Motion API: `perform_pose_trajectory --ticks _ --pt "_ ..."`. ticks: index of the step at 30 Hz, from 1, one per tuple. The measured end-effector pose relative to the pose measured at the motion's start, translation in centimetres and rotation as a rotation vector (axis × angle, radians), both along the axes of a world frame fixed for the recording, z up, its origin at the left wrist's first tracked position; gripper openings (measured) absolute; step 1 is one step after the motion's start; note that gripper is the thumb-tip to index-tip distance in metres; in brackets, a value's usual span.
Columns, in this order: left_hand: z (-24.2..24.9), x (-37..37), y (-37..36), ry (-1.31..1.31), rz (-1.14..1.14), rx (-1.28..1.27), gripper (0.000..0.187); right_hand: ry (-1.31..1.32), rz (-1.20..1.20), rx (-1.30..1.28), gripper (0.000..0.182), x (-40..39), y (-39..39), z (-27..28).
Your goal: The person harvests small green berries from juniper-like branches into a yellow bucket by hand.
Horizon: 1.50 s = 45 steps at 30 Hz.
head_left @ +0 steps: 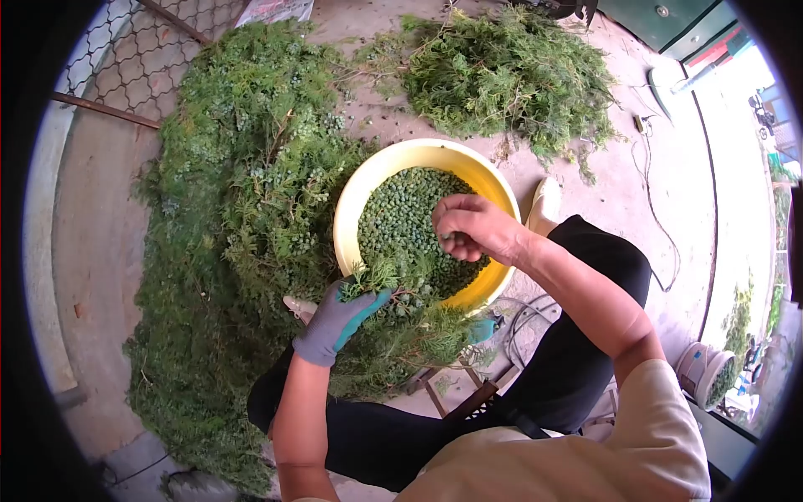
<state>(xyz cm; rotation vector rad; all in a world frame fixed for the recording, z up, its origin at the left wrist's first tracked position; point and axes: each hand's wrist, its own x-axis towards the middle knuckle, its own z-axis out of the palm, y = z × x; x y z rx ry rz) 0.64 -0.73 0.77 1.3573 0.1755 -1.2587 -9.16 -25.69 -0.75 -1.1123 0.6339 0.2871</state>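
Your gloved left hand [335, 322] is gripping a green sprig [393, 280] while your right hand [470, 227] is pinching berries [401, 213] over the yellow basin [355, 197].

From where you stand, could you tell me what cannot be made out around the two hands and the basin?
Head view:
- Right hand: curled fingers hide whatever it pinches.
- Left hand: its glove covers the sprig stem.
- Yellow basin: near rim hidden by the sprig; depth hidden by green berries.
- Berries: too small to count.

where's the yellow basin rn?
Head view, centre: the yellow basin sits on the concrete floor in front of the person's knees, full of green berries. The big pile of green branches is at its left; the right hand is over it.
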Motion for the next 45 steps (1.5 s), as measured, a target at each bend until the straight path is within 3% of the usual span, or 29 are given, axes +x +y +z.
perform_pose_trajectory --ticks 3,6,8,10,11,15,17,22,26,28,31,34,38,40,44,45 --pt "0.4 0.0 0.2 0.002 -0.051 0.014 0.039 -0.074 0.336 -0.108 0.021 0.0 1.2 -0.2" --pt "-0.7 0.1 0.8 0.044 -0.093 -0.132 0.040 -0.222 0.420 -0.206 0.029 0.0 1.6 -1.1" --pt "-0.2 0.2 0.8 0.031 -0.106 -0.111 0.041 -0.222 0.408 -0.093 0.037 -0.3 2.3 -1.3" --pt "0.6 0.4 0.7 0.015 -0.112 -0.087 0.041 -0.306 0.618 -0.040 0.040 -0.5 2.8 -2.0" --pt "1.0 0.4 0.6 0.016 -0.118 -0.038 0.041 -0.355 0.646 -0.129 0.043 -0.6 3.1 -3.0" --pt "-0.3 0.4 1.3 0.057 -0.127 -0.088 0.040 -0.452 0.642 -0.176 0.040 -0.6 3.2 -2.3" --pt "0.7 0.2 0.9 0.059 -0.151 -0.029 0.040 -0.116 0.683 0.108 0.036 -0.4 3.2 -0.7" --pt "0.4 0.0 1.0 0.046 -0.173 0.037 0.038 -0.147 0.653 0.058 0.033 -1.2 4.7 -0.3" --pt "-1.0 0.1 1.7 0.080 -0.119 -0.082 0.039 -0.177 0.512 0.055 0.025 -1.8 5.1 -1.2" --pt "-0.8 0.1 1.7 0.092 -0.104 -0.108 0.040 -0.076 0.349 0.402 0.019 -1.8 4.3 -1.9" --pt "-0.4 0.1 1.5 0.091 -0.096 -0.025 0.041 -0.106 0.345 0.418 0.015 -1.9 2.8 -1.7" --pt "-1.7 0.2 2.4 0.089 -0.012 -0.123 0.045 -0.093 0.359 0.348 0.015 -1.9 2.4 -1.0" --pt "-1.2 0.4 2.7 0.078 -0.042 -0.110 0.048 -0.183 0.142 0.454 0.012 -1.2 -1.7 -2.7" --pt "-0.5 0.4 2.5 0.017 -0.058 -0.106 0.047 -0.090 0.075 0.170 0.013 -0.7 -1.6 -1.0" --pt "-0.1 -0.1 2.2 0.011 -0.089 -0.093 0.053 -0.051 0.434 0.018 0.027 -1.1 1.7 -2.4" --pt "-0.3 -0.1 2.2 0.024 -0.110 -0.103 0.054 -0.047 0.432 0.119 0.028 -1.3 2.4 -2.9"
